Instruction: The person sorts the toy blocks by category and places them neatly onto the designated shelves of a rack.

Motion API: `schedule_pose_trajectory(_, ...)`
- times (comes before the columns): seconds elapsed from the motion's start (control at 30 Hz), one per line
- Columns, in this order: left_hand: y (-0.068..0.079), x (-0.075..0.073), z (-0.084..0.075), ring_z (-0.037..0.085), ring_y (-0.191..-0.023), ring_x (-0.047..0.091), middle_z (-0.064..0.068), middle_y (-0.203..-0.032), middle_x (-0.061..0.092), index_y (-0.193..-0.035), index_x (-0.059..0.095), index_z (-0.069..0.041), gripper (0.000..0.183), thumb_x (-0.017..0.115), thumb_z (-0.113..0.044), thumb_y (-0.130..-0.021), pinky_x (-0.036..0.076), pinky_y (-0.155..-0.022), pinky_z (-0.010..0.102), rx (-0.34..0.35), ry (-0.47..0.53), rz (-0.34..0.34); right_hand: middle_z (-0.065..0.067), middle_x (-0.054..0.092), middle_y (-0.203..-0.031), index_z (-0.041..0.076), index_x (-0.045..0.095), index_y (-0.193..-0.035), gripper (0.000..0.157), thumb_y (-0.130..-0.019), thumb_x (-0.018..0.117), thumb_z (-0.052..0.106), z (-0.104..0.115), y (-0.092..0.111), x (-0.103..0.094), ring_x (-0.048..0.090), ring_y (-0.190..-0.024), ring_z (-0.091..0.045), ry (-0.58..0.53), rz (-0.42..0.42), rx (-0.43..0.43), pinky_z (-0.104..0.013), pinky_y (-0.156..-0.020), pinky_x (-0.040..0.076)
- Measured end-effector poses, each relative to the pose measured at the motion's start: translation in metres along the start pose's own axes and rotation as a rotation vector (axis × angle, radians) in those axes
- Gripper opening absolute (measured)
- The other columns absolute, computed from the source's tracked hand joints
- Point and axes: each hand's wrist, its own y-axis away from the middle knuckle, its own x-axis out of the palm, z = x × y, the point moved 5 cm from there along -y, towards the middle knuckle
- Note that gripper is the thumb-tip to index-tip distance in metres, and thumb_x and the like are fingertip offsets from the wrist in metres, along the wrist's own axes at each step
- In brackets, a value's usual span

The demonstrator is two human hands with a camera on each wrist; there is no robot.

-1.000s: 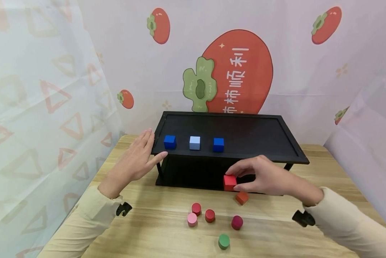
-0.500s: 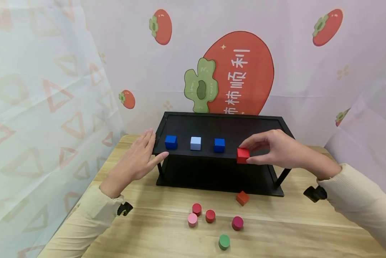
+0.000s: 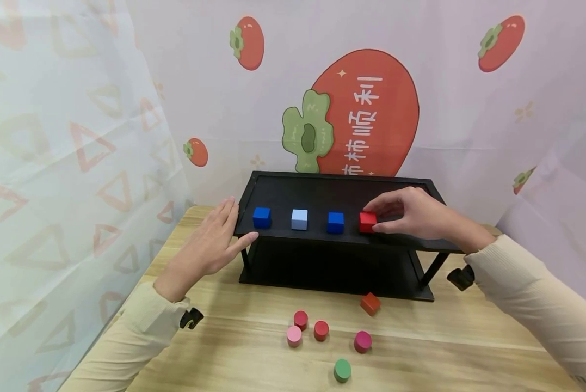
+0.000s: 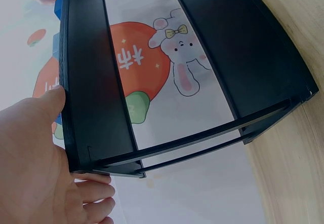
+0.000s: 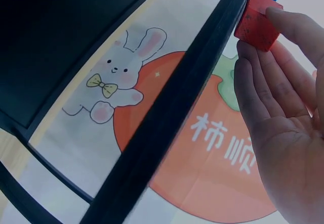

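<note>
A red cube (image 3: 368, 222) is pinched between the thumb and fingers of my right hand (image 3: 412, 213), at the front right of the black shelf's top (image 3: 317, 193). In the right wrist view the red cube (image 5: 258, 21) shows at the top, right at the shelf edge. To its left stand a blue cube (image 3: 335, 222), a pale blue cube (image 3: 300, 219) and another blue cube (image 3: 261, 218), spaced in a row. My left hand (image 3: 211, 239) rests at the shelf's left end, fingers straight along the side and thumb on the front edge; the left wrist view shows this hand (image 4: 35, 158) too.
An orange-red cube (image 3: 370, 304) lies on the wooden table before the shelf. Nearer are a green cylinder (image 3: 342, 370), a pink cylinder (image 3: 294, 336), a magenta cylinder (image 3: 363, 341) and two red cylinders, one (image 3: 321, 330) beside the other. A printed curtain (image 3: 214, 81) hangs behind.
My right hand has lifted the red cube from in front of the shelf up to its top, ending right of the blue cube. The left hand has stayed at the shelf's left end.
</note>
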Motion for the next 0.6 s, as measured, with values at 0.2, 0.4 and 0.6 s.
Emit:
schedule_pose_trajectory(0.2,-0.002,0.0,0.0,0.043,-0.165,0.009,0.025,-0.177,0.009,-0.165,0.014,0.01,0.094,0.042,-0.061,-0.109,0.012,-0.135,0.059,0.001,0.002,-0.003,-0.003,0.077,-0.123,0.016,0.076,-0.126,0.035,-0.092,0.084,0.022,-0.004,0.0,0.004,0.076,-0.11,-0.02,-0.022,0.004,-0.02,-0.042,-0.1,0.062)
schedule_pose_trajectory(0.4,-0.002,0.0,0.0,0.044,-0.165,0.009,0.025,-0.177,0.009,-0.165,0.015,0.01,0.094,0.04,-0.062,-0.109,0.012,-0.134,0.059,0.001,0.007,-0.003,-0.006,0.076,-0.129,0.014,0.074,-0.131,0.04,-0.093,0.083,0.024,-0.005,0.005,0.005,0.075,-0.116,-0.023,-0.025,-0.024,-0.001,-0.043,-0.103,0.061)
schedule_pose_trajectory(0.6,-0.002,0.002,0.0,0.044,-0.165,0.009,0.026,-0.177,0.009,-0.165,0.014,0.01,0.094,0.039,-0.062,-0.11,0.012,-0.134,0.06,0.0,0.01,0.001,-0.005,0.074,-0.134,0.016,0.069,-0.139,0.049,-0.093,0.084,0.028,-0.002,0.026,0.004,0.073,-0.122,-0.023,-0.129,-0.188,0.043,-0.011,-0.098,0.055)
